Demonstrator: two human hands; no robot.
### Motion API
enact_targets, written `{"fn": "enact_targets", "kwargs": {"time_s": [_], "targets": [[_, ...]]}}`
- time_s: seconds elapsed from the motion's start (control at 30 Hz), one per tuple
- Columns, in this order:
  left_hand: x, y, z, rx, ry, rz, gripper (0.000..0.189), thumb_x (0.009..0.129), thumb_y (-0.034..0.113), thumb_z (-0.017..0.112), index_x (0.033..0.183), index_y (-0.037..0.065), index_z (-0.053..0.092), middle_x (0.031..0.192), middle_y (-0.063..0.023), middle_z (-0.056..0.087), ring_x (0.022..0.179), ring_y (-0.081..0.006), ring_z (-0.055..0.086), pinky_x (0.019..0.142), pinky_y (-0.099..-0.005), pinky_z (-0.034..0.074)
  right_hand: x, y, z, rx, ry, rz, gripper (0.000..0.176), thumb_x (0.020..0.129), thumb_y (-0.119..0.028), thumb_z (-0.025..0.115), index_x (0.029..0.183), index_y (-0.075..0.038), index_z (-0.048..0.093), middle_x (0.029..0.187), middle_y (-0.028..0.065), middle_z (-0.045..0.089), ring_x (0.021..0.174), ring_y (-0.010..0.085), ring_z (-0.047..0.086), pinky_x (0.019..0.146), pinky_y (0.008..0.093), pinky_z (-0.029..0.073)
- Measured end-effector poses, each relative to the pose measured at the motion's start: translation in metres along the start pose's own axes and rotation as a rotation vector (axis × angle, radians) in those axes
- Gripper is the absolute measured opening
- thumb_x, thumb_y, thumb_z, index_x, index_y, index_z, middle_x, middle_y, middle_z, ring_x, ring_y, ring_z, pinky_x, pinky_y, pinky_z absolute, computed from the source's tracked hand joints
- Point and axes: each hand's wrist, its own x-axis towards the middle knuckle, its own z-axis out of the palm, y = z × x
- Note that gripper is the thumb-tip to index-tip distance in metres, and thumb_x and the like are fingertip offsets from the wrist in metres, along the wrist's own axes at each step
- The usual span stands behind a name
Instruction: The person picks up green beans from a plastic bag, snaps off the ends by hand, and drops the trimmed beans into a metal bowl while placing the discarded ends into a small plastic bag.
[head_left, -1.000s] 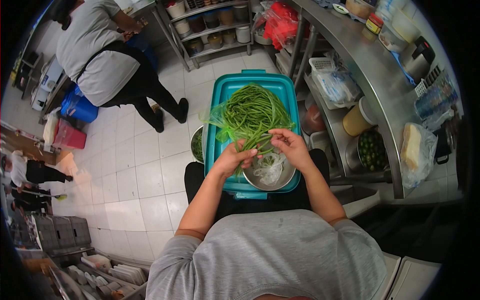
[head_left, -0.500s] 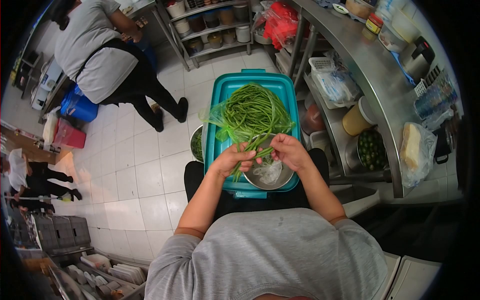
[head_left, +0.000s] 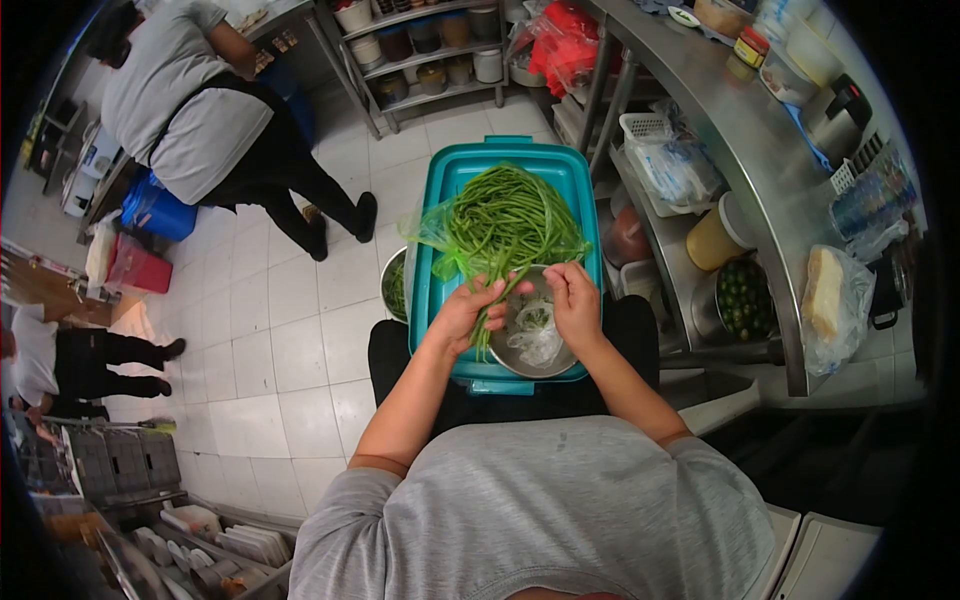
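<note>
My left hand [head_left: 472, 312] is closed round a few long green beans [head_left: 486, 330] at the left side of a metal bowl [head_left: 570, 364]. Over the bowl's right part is my right hand [head_left: 575, 305], its fingers pinched together; whatever they hold is too small to make out. Inside the bowl lie a clear plastic bag [head_left: 537, 345] and some small green pieces. Beyond my hands a large heap of green beans [head_left: 510, 215] rests on a green plastic bag [head_left: 432, 232], on the teal lid [head_left: 440, 180] of a box. A second metal bowl with green pieces [head_left: 394, 285] stands left of the lid.
At the upper left a person in grey [head_left: 200, 120] stands at a counter. Farther left is another person [head_left: 60, 345]. A steel table [head_left: 700, 110] with a lower shelf runs along the right. Blue [head_left: 160, 210] and red [head_left: 145, 268] bins stand at the left.
My right hand has moved slightly right and toward me, away from the beans in my left hand. These beans now hang more upright. The far-left person has shifted closer.
</note>
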Motion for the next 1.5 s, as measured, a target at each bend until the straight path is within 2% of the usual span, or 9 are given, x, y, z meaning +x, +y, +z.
{"fn": "enact_targets", "kwargs": {"time_s": [0.07, 0.2, 0.37, 0.5, 0.67, 0.77, 0.87, 1.07, 1.5], "targets": [[0.001, 0.002, 0.000, 0.003, 0.012, 0.057, 0.029, 0.094, 0.018, 0.054, 0.117, 0.002, 0.049, 0.120, -0.0143, 0.056, 0.060, -0.0062, 0.042, 0.050, -0.0203, 0.038, -0.003, -0.009, -0.003, 0.114, -0.126, 0.088, 0.005, 0.084, -0.005, 0.062, 0.085, -0.001, 0.060, 0.077, 0.0073, 0.055, 0.065, 0.0171, 0.054, 0.059, 0.0282, 0.043], [0.001, -0.003, 0.006, 0.074, 0.039, 0.068, 0.028, 0.093, 0.018, 0.056, 0.115, 0.002, 0.050, 0.101, -0.0088, 0.059, 0.061, -0.0066, 0.042, 0.050, -0.0203, 0.037, -0.011, -0.016, 0.005, 0.195, -0.296, 0.165, 0.009, 0.082, -0.008, 0.067, 0.085, 0.000, 0.062, 0.080, 0.0020, 0.055, 0.061, 0.0075, 0.050, 0.055, 0.0219, 0.040], [0.001, -0.006, 0.009, 0.181, 0.015, 0.070, 0.024, 0.092, 0.014, 0.058, 0.112, 0.003, 0.052, 0.078, -0.0012, 0.051, 0.062, -0.0073, 0.045, 0.051, -0.0206, 0.037, -0.018, -0.004, 0.014, 0.345, -0.277, 0.313, 0.007, 0.084, -0.007, 0.065, 0.085, -0.001, 0.063, 0.076, 0.0002, 0.057, 0.063, 0.0048, 0.050, 0.056, 0.0214, 0.040], [0.000, -0.004, 0.005, 0.218, 0.016, 0.093, 0.026, 0.091, 0.010, 0.057, 0.114, 0.003, 0.050, 0.091, -0.0050, 0.059, 0.063, -0.0086, 0.046, 0.052, -0.0219, 0.039, -0.010, -0.007, 0.005, 0.432, -0.102, 0.335, 0.005, 0.086, -0.006, 0.062, 0.087, -0.002, 0.063, 0.071, -0.0017, 0.055, 0.065, 0.0035, 0.050, 0.058, 0.0209, 0.040], [0.000, 0.003, 0.006, 0.363, 0.132, 0.216, 0.028, 0.091, 0.008, 0.055, 0.117, 0.004, 0.048, 0.107, -0.0093, 0.062, 0.065, -0.0092, 0.048, 0.057, -0.0227, 0.042, 0.003, -0.010, -0.024, 0.032, -0.331, 0.216, 0.007, 0.083, -0.007, 0.062, 0.084, 0.000, 0.065, 0.079, 0.0084, 0.056, 0.067, 0.0187, 0.056, 0.062, 0.0282, 0.044], [0.001, 0.005, 0.004, 0.366, 0.133, 0.227, 0.024, 0.091, 0.009, 0.055, 0.114, 0.005, 0.049, 0.104, -0.0079, 0.062, 0.067, -0.0091, 0.049, 0.058, -0.0227, 0.043, -0.001, -0.002, -0.024, -0.118, -0.328, -0.034, 0.006, 0.079, -0.006, 0.063, 0.083, -0.002, 0.063, 0.080, 0.0097, 0.057, 0.069, 0.0232, 0.057, 0.063, 0.0319, 0.045], [0.003, 0.002, 0.003, 0.360, 0.164, 0.211, 0.021, 0.093, 0.011, 0.054, 0.112, 0.005, 0.049, 0.103, -0.0067, 0.062, 0.067, -0.0087, 0.049, 0.058, -0.0228, 0.043, -0.003, -0.010, -0.022, -0.091, -0.309, 0.162, 0.008, 0.076, -0.005, 0.063, 0.083, -0.004, 0.059, 0.082, 0.0097, 0.057, 0.074, 0.0258, 0.058, 0.066, 0.0345, 0.047], [0.002, -0.003, 0.004, 0.409, 0.197, 0.165, 0.026, 0.093, 0.013, 0.054, 0.118, 0.008, 0.047, 0.103, -0.0060, 0.061, 0.070, -0.0078, 0.049, 0.058, -0.0224, 0.042, -0.002, -0.006, -0.022, -0.173, -0.438, -0.008, 0.018, 0.074, -0.001, 0.062, 0.090, -0.005, 0.055, 0.085, 0.0104, 0.057, 0.079, 0.0254, 0.060, 0.068, 0.0354, 0.048], [0.005, -0.020, 0.013, 0.599, 0.162, 0.118, 0.034, 0.094, 0.014, 0.055, 0.126, 0.007, 0.044, 0.086, 0.0007, 0.054, 0.069, -0.0068, 0.048, 0.058, -0.0218, 0.040, 0.011, -0.037, -0.016, 0.041, -0.254, -0.036, 0.018, 0.077, -0.007, 0.068, 0.094, -0.004, 0.064, 0.086, 0.0092, 0.057, 0.079, 0.0250, 0.058, 0.071, 0.0329, 0.048]]}}
